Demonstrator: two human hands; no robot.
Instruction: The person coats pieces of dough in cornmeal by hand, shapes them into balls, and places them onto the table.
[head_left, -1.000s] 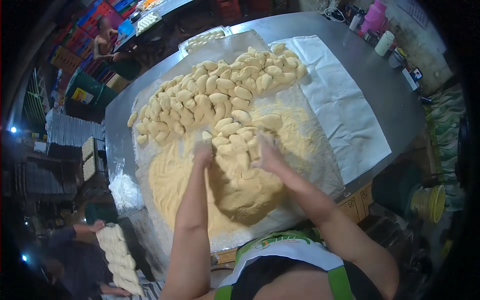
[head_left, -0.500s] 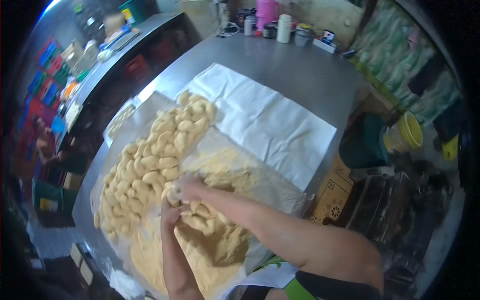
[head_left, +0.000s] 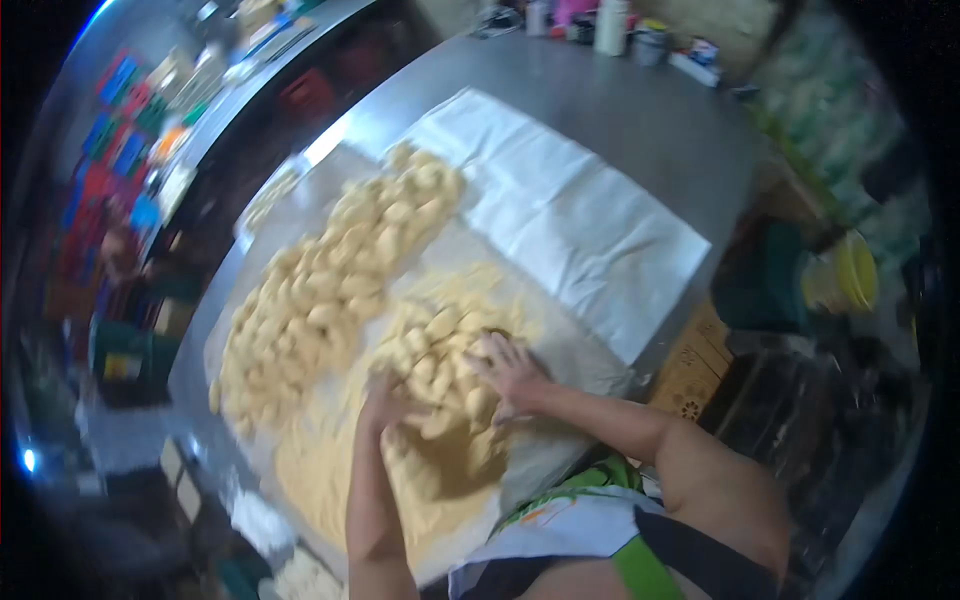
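Note:
My right hand (head_left: 512, 376) lies with spread fingers on the right side of a small pile of pale dough pieces (head_left: 438, 345). At the pile's left edge is my left hand (head_left: 386, 402), its thumb stretched out and its fingertips blurred among the pieces. Both hands cup the pile from either side. The dough pieces rest on yellow crumbs (head_left: 330, 490) spread over a pale sheet (head_left: 550, 340). To the left, a bigger heap of coated dough pieces (head_left: 325, 285) runs diagonally across the sheet.
A white cloth (head_left: 570, 220) lies on the metal table (head_left: 610, 120) beyond the sheet. A white bottle (head_left: 611, 28) and other containers stand at its far edge. On the right is a dark green bin (head_left: 762, 275) with a yellow bucket (head_left: 853, 272). A person (head_left: 122, 250) is at far left.
My hands were close together over dough pieces beside the big heap. They have moved apart, the right hand to the right, and dough pieces now lie piled between them. The view has shifted.

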